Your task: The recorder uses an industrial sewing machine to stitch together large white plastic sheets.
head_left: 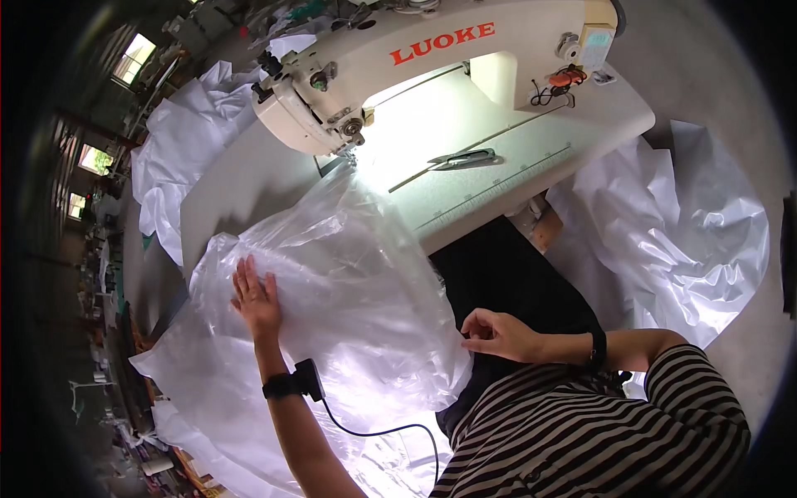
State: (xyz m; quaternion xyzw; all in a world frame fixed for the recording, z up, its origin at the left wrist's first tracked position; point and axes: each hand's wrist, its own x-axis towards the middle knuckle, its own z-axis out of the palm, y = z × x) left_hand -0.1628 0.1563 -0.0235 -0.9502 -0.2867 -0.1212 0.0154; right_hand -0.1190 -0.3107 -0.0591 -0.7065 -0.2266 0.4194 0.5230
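Note:
A large sheet of translucent white plastic (332, 307) drapes from beneath the needle end of a cream sewing machine (515, 33) over the table's near left side and down toward my lap. Flat on its left part rests my left hand (257, 300), fingers stretched out and a little apart. My right hand (502, 336) is beside the sheet's right edge, above my dark trousers. Its fingers are curled and pressed together at that edge, seemingly pinching it; the fingertips are partly hidden. Where the sheet meets the needle, bright light washes out detail.
Metal thread snips (469, 159) lie on the machine bed (498, 178). White sheeting (195, 133) is heaped behind the table at left, and more shiny sheeting (664, 241) hangs at right. A black cable (378, 433) runs from my left wrist device (292, 383).

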